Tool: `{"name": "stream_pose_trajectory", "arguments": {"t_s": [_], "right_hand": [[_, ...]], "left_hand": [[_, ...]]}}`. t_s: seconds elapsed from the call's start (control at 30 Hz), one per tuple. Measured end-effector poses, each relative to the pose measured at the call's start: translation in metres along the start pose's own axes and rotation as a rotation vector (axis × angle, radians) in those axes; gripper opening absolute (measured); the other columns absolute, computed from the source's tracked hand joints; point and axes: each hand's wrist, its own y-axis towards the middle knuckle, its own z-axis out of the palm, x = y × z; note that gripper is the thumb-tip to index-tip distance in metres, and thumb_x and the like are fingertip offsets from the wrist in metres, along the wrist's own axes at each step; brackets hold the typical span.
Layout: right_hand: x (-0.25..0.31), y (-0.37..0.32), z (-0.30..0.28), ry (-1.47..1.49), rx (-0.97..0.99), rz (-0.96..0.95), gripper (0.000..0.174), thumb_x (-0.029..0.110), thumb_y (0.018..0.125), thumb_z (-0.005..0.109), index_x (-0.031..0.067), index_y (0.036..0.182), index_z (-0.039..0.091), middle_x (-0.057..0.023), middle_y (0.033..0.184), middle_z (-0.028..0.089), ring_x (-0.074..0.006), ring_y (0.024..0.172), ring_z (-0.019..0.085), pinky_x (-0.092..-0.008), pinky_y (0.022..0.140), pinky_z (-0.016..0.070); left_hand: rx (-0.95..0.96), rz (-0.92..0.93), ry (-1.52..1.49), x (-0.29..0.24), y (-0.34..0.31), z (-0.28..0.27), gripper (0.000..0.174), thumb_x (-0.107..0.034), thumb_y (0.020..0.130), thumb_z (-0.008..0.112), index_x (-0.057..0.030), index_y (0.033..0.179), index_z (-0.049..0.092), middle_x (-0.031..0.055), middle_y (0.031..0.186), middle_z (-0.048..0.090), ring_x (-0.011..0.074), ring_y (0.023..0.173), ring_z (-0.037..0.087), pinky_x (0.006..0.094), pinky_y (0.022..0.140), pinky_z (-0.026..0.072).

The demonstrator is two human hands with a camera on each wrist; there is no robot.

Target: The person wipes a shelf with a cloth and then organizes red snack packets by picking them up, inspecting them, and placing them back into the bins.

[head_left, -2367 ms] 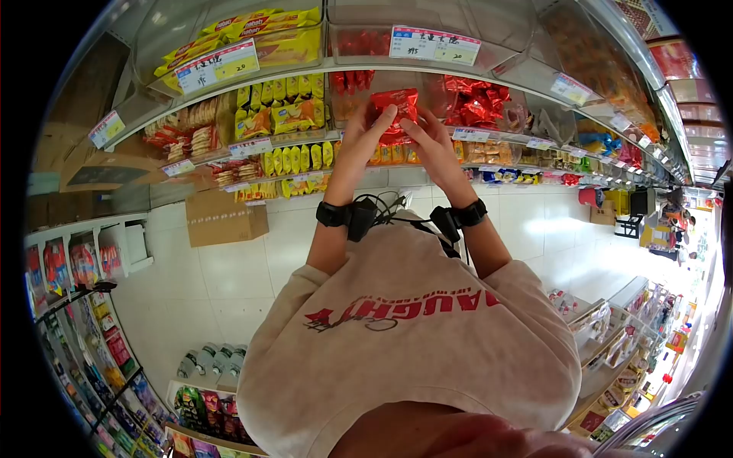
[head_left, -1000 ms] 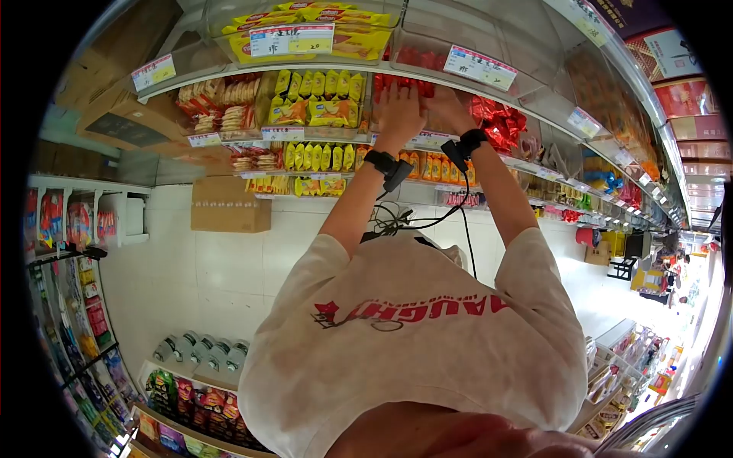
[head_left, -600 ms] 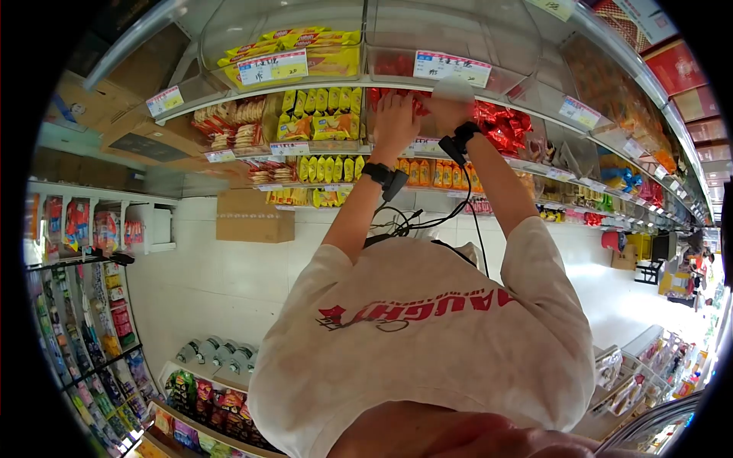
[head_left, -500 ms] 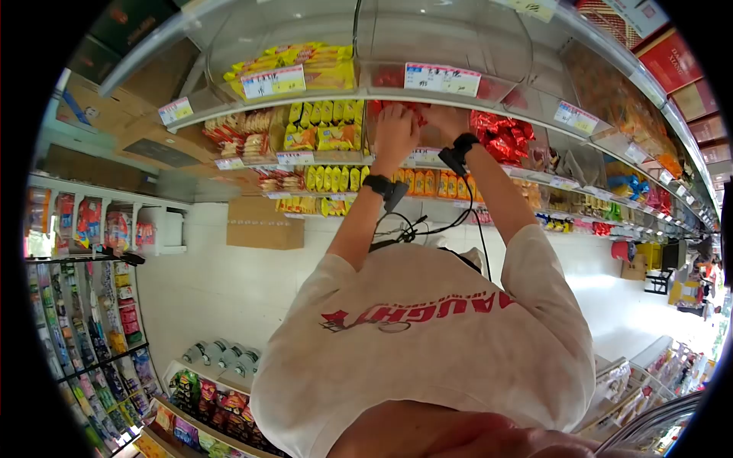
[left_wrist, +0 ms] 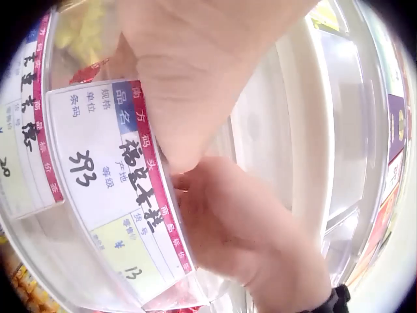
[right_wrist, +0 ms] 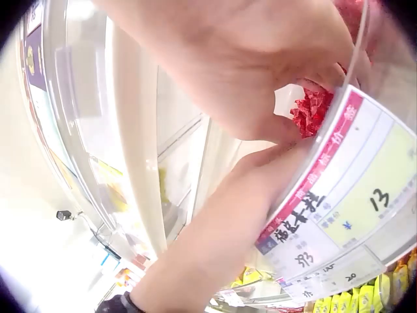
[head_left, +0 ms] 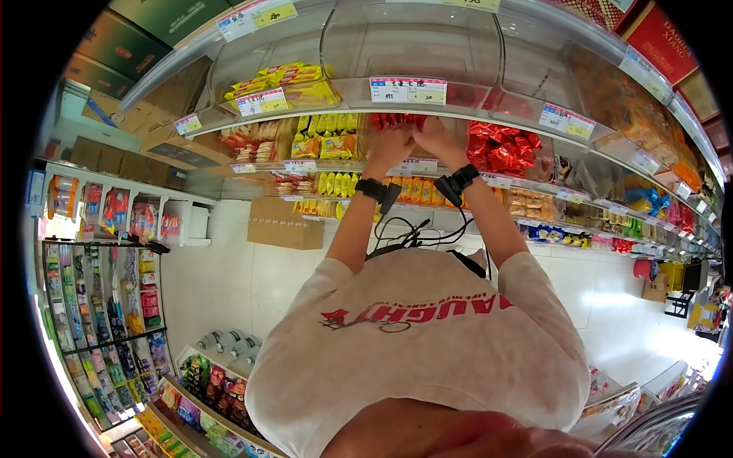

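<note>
In the head view, the left hand (head_left: 391,145) and right hand (head_left: 438,142) reach side by side into a clear bin on the second shelf, at red packets (head_left: 398,120) along its back. The hands are close together, thumbs inward. In the left wrist view the left hand (left_wrist: 186,72) is above a price card (left_wrist: 107,189), with the right hand (left_wrist: 238,218) beyond it. Red wrappers (right_wrist: 311,112) show past the right hand (right_wrist: 241,59) in the right wrist view. Most fingertips are hidden, so any grip cannot be made out.
Yellow packets (head_left: 328,137) fill the bin to the left, and shiny red packets (head_left: 502,149) lie to the right. An upper shelf edge (head_left: 305,109) with price cards runs just above the hands. Cables (head_left: 416,231) hang between the wrists; a cardboard box (head_left: 285,223) stands on the floor.
Both hands held a red packet in front of the shelf, then moved into the bin. Since about a second ago, the right hand has come nearer the left and the head view has shifted.
</note>
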Motion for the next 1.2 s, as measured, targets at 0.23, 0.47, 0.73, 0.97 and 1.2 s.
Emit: {"name": "stream_pose_trajectory", "arguments": {"t_s": [0.23, 0.47, 0.73, 0.97, 1.2], "right_hand": [[-0.008, -0.012, 0.007, -0.057, -0.113, -0.018, 0.064, 0.03, 0.09, 0.06, 0.0022, 0.143, 0.037, -0.0313, 0.133, 0.052, -0.0481, 0.117, 0.055, -0.05, 0.097, 0.0492], [0.012, -0.03, -0.003, -0.122, -0.056, 0.04, 0.067, 0.032, 0.087, 0.062, -0.0063, 0.136, 0.038, -0.0298, 0.134, 0.052, -0.0461, 0.122, 0.053, -0.0519, 0.097, 0.0488], [-0.007, -0.022, 0.008, 0.11, -0.087, -0.007, 0.06, 0.023, 0.087, 0.061, -0.0047, 0.134, 0.037, -0.0342, 0.124, 0.055, -0.0504, 0.113, 0.056, -0.0535, 0.094, 0.049], [0.01, -0.034, -0.007, -0.016, -0.095, 0.059, 0.057, 0.027, 0.086, 0.063, -0.0063, 0.129, 0.045, -0.0308, 0.126, 0.051, -0.0475, 0.116, 0.055, -0.0518, 0.092, 0.051], [-0.009, -0.027, 0.0, 0.223, -0.096, 0.054, 0.054, 0.017, 0.084, 0.059, -0.014, 0.125, 0.043, -0.0354, 0.12, 0.054, -0.0485, 0.113, 0.055, -0.0507, 0.093, 0.0501]], "left_hand": [[-0.096, -0.065, -0.027, -0.01, 0.0, -0.008, 0.028, -0.016, 0.086, 0.064, -0.0076, 0.112, 0.066, 0.0121, 0.118, 0.065, 0.0357, 0.107, 0.062, 0.0455, 0.083, 0.0521], [-0.075, 0.183, -0.012, -0.013, -0.001, -0.014, 0.05, 0.0, 0.088, 0.058, -0.0161, 0.135, 0.059, 0.0053, 0.141, 0.055, 0.0316, 0.128, 0.052, 0.0412, 0.094, 0.053], [-0.029, 0.098, -0.009, -0.007, -0.001, -0.005, 0.039, -0.009, 0.089, 0.058, -0.0101, 0.129, 0.062, 0.0098, 0.133, 0.061, 0.0313, 0.123, 0.055, 0.0418, 0.094, 0.052], [-0.038, 0.25, 0.107, -0.009, 0.008, -0.009, 0.044, 0.005, 0.083, 0.057, -0.0007, 0.126, 0.061, 0.0162, 0.133, 0.059, 0.0368, 0.123, 0.053, 0.0446, 0.102, 0.046], [0.07, 0.274, -0.121, -0.01, 0.028, 0.012, 0.05, 0.006, 0.084, 0.055, -0.0021, 0.133, 0.057, 0.0178, 0.139, 0.055, 0.0388, 0.133, 0.045, 0.0451, 0.107, 0.0414]]}}
